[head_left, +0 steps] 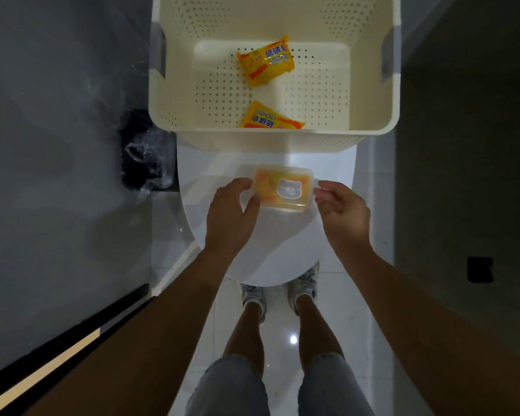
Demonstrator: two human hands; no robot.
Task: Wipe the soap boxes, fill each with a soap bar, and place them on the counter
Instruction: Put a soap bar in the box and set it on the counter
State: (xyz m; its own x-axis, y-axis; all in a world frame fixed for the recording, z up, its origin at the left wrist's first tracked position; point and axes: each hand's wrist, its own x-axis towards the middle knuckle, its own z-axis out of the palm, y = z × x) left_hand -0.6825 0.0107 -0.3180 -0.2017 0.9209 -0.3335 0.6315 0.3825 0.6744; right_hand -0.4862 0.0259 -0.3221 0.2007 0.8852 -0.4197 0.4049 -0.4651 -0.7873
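Note:
A clear soap box with a bear mark on its lid holds a yellow wrapped soap bar. It is over the white toilet lid. My left hand grips its left end, thumb on the lid. My right hand pinches its right end tab. Two more yellow wrapped soap bars lie in the cream basket behind: one at the middle, one against the near wall.
A black bin with a clear liner stands left of the toilet. A dark counter surface fills the left side. A dark wall is on the right. My feet stand on the glossy white floor.

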